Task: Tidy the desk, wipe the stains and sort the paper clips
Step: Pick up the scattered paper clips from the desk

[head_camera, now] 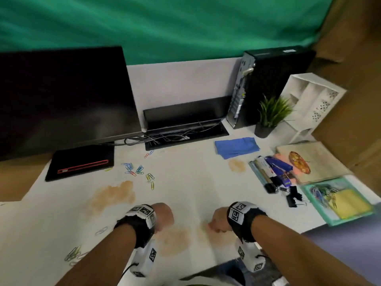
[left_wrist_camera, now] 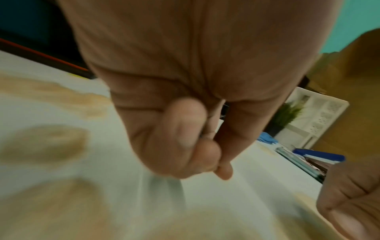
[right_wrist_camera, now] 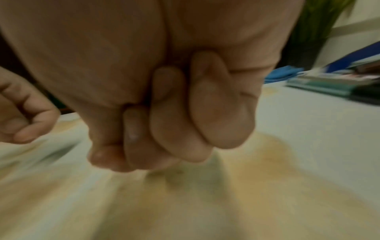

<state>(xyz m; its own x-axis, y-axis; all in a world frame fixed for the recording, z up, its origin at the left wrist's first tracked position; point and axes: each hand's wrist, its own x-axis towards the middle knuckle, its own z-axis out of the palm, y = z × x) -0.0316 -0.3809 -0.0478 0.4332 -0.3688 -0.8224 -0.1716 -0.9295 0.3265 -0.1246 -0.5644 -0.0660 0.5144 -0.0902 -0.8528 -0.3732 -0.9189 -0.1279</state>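
Head view: paper clips (head_camera: 135, 170) lie well beyond curled fingers (head_camera: 214, 226) (both fists).

Lighting's pretty dim and flat, with only soft shadows. Head view bends hard toward the edges and smears at lower right. Both wrist views are badly motion-blurred, everything mushy.
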